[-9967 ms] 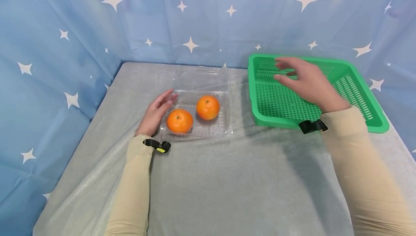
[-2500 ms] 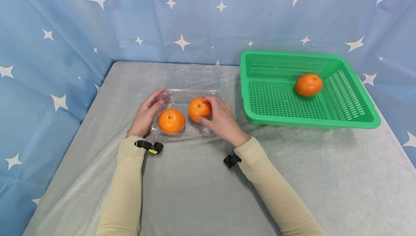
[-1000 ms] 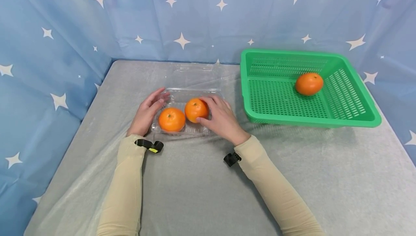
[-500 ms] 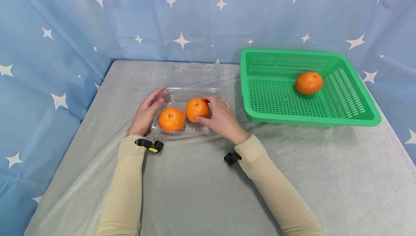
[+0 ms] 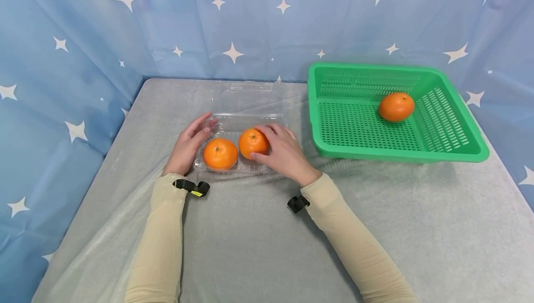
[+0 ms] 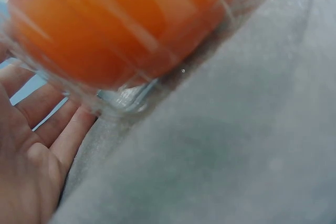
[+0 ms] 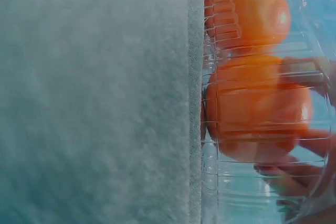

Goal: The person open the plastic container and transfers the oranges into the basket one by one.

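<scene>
A clear plastic clamshell box [image 5: 227, 124] lies on the grey cloth, its lid [image 5: 248, 97] folded open toward the back. Two oranges sit in it: a left orange [image 5: 220, 154] and a right orange [image 5: 252, 143], side by side. My right hand [image 5: 285, 152] grips the right orange, thumb at the near side and fingers over the far side. My left hand [image 5: 187, 145] rests at the box's left wall, fingers fairly straight. In the left wrist view, that palm [image 6: 23, 166] and the left orange [image 6: 121, 24] show close beside the clear wall.
A green slotted basket [image 5: 400, 152] stands at the back right, with one orange [image 5: 397, 107] in it. Blue star-patterned curtains [image 5: 258, 25] hang behind and to the left. Grey cloth [image 5: 242, 243] covers the table.
My right hand has left the basket, where an orange now shows, and grips the right orange in the box. That orange has shifted slightly left. My left hand stays at the box.
</scene>
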A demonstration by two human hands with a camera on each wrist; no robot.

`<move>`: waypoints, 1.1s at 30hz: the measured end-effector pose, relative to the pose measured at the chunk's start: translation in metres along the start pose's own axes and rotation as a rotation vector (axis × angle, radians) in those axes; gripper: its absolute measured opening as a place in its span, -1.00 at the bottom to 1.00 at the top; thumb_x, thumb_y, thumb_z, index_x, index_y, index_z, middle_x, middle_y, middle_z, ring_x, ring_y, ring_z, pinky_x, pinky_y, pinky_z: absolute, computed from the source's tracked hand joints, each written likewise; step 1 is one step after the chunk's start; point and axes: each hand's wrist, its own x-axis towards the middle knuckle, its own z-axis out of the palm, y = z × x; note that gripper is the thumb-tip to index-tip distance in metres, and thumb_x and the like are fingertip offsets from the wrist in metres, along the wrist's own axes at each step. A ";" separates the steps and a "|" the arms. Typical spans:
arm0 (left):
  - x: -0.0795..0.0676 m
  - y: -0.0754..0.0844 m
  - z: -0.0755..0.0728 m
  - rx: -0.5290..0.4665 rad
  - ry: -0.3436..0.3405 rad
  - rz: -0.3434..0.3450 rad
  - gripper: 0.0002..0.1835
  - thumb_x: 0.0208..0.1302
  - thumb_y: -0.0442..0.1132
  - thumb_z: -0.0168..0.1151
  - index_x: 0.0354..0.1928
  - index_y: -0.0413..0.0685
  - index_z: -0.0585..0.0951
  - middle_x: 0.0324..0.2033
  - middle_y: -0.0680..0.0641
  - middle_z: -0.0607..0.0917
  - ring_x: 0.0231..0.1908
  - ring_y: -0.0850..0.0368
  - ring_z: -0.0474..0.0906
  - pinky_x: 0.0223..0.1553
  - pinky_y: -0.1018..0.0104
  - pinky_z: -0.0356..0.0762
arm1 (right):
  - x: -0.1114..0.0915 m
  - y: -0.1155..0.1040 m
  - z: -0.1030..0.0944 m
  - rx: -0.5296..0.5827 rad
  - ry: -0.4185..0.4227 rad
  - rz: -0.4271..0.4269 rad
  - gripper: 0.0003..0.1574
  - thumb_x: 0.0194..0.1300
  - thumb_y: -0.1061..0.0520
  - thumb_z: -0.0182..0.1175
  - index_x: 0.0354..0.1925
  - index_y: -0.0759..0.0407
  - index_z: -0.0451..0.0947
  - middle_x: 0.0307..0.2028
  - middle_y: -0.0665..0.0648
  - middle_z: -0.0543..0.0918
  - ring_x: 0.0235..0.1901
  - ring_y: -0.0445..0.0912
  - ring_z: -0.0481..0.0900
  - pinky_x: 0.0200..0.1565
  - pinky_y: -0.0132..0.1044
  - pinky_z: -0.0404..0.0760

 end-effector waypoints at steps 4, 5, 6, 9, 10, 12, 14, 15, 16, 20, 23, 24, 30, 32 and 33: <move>0.000 0.000 0.000 0.001 0.001 0.000 -0.54 0.33 -0.18 -0.04 0.26 0.23 0.26 0.18 -0.07 0.37 0.17 0.06 0.28 0.19 0.15 0.18 | 0.001 0.000 0.001 0.012 -0.011 0.004 -0.20 0.00 -0.28 0.22 0.16 -0.04 0.26 0.05 -0.03 0.41 0.07 -0.12 0.30 0.23 -0.17 -0.02; 0.000 0.000 0.000 0.000 0.001 0.000 -0.54 0.33 -0.18 -0.04 0.26 0.23 0.26 0.19 -0.07 0.37 0.17 0.05 0.28 0.19 0.15 0.18 | 0.001 0.000 0.001 0.019 -0.013 0.009 -0.20 0.00 -0.28 0.22 0.15 -0.04 0.25 0.05 -0.03 0.42 0.06 -0.13 0.31 0.23 -0.18 -0.03; 0.000 0.000 0.000 -0.002 0.002 -0.001 -0.54 0.33 -0.18 -0.04 0.26 0.23 0.26 0.18 -0.07 0.37 0.17 0.05 0.28 0.19 0.15 0.18 | 0.001 0.000 0.001 0.022 -0.015 0.014 -0.20 0.00 -0.27 0.23 0.15 -0.03 0.25 0.04 -0.04 0.43 0.05 -0.14 0.33 0.23 -0.19 -0.04; -0.001 0.001 0.000 -0.003 0.005 -0.003 -0.54 0.34 -0.19 -0.05 0.26 0.22 0.26 0.18 -0.07 0.37 0.17 0.05 0.27 0.19 0.16 0.18 | 0.002 -0.001 0.001 0.023 -0.020 0.020 -0.18 -0.02 -0.27 0.24 0.14 -0.02 0.25 0.03 -0.04 0.44 0.02 -0.13 0.34 0.24 -0.19 -0.05; -0.001 0.001 0.000 -0.004 0.006 -0.004 -0.54 0.34 -0.20 -0.05 0.26 0.22 0.26 0.18 -0.07 0.37 0.17 0.05 0.27 0.19 0.16 0.18 | 0.002 -0.001 0.001 0.022 -0.021 0.019 -0.18 -0.03 -0.27 0.25 0.14 -0.02 0.25 0.03 -0.04 0.44 0.02 -0.13 0.34 0.24 -0.19 -0.05; -0.001 0.001 0.000 -0.003 0.009 -0.006 -0.55 0.34 -0.20 -0.05 0.26 0.22 0.27 0.18 -0.06 0.38 0.17 0.06 0.27 0.19 0.17 0.19 | 0.003 -0.001 0.001 0.015 -0.023 0.015 -0.18 -0.04 -0.27 0.26 0.14 -0.03 0.25 0.03 -0.05 0.43 0.03 -0.13 0.33 0.24 -0.19 -0.05; -0.001 0.001 0.000 0.000 0.009 -0.006 -0.54 0.34 -0.20 -0.05 0.26 0.22 0.26 0.18 -0.06 0.38 0.17 0.06 0.28 0.19 0.17 0.19 | 0.003 -0.001 0.001 0.006 -0.026 0.009 -0.17 -0.05 -0.28 0.26 0.15 -0.05 0.25 0.04 -0.05 0.43 0.05 -0.13 0.32 0.24 -0.19 -0.05; -0.001 0.001 0.000 0.003 0.009 -0.007 -0.54 0.34 -0.20 -0.05 0.26 0.22 0.26 0.18 -0.06 0.38 0.17 0.06 0.28 0.19 0.17 0.18 | 0.003 -0.001 0.001 -0.001 -0.026 0.006 -0.16 -0.05 -0.28 0.26 0.15 -0.05 0.25 0.05 -0.05 0.42 0.06 -0.13 0.31 0.23 -0.19 -0.05; -0.001 0.002 0.000 0.004 0.009 -0.007 -0.54 0.34 -0.20 -0.05 0.26 0.22 0.26 0.18 -0.06 0.38 0.17 0.06 0.28 0.19 0.17 0.18 | 0.003 0.000 0.001 -0.009 -0.028 0.004 -0.14 -0.05 -0.29 0.26 0.16 -0.05 0.24 0.06 -0.04 0.42 0.07 -0.12 0.30 0.23 -0.18 -0.05; -0.001 0.002 0.001 0.003 0.007 -0.004 -0.54 0.33 -0.21 -0.05 0.26 0.21 0.26 0.18 -0.08 0.37 0.17 0.04 0.28 0.19 0.16 0.17 | 0.002 0.000 0.001 -0.042 -0.039 0.009 -0.07 -0.06 -0.35 0.22 0.21 -0.04 0.22 0.09 0.02 0.37 0.12 -0.06 0.24 0.23 -0.15 -0.03; -0.001 0.002 0.001 0.000 0.007 0.001 -0.54 0.33 -0.22 -0.05 0.26 0.20 0.27 0.18 -0.10 0.37 0.17 0.03 0.28 0.19 0.16 0.18 | 0.001 0.000 0.001 -0.044 -0.042 0.018 -0.04 -0.08 -0.37 0.22 0.23 -0.04 0.22 0.09 0.05 0.33 0.13 -0.04 0.20 0.22 -0.12 0.00; -0.001 0.002 0.001 0.000 0.007 0.001 -0.54 0.33 -0.22 -0.05 0.26 0.20 0.27 0.18 -0.10 0.37 0.17 0.03 0.28 0.19 0.16 0.18 | 0.000 0.000 0.000 -0.042 -0.041 0.020 -0.04 -0.09 -0.37 0.22 0.23 -0.05 0.22 0.08 0.05 0.33 0.13 -0.04 0.20 0.21 -0.11 0.01; 0.000 0.000 0.001 -0.005 0.004 0.005 -0.54 0.34 -0.21 -0.05 0.26 0.20 0.26 0.18 -0.09 0.37 0.17 0.04 0.28 0.19 0.16 0.18 | 0.000 -0.001 0.000 -0.037 -0.043 0.013 -0.06 -0.12 -0.38 0.25 0.17 -0.03 0.25 0.05 0.02 0.35 0.11 -0.07 0.22 0.22 -0.16 0.00; 0.000 0.000 0.001 -0.009 0.003 0.007 -0.54 0.34 -0.22 -0.05 0.27 0.20 0.26 0.18 -0.09 0.37 0.17 0.03 0.27 0.19 0.16 0.18 | 0.000 0.000 0.000 -0.036 -0.046 0.008 -0.07 -0.12 -0.37 0.26 0.15 -0.01 0.26 0.02 -0.01 0.39 0.07 -0.10 0.27 0.24 -0.20 -0.04; 0.000 -0.001 0.001 -0.011 0.002 0.009 -0.54 0.34 -0.22 -0.06 0.27 0.20 0.26 0.18 -0.10 0.37 0.17 0.03 0.27 0.19 0.16 0.18 | 0.001 0.000 0.000 -0.035 -0.047 0.005 -0.08 -0.12 -0.36 0.26 0.15 0.00 0.26 0.01 -0.02 0.41 0.06 -0.11 0.30 0.24 -0.21 -0.06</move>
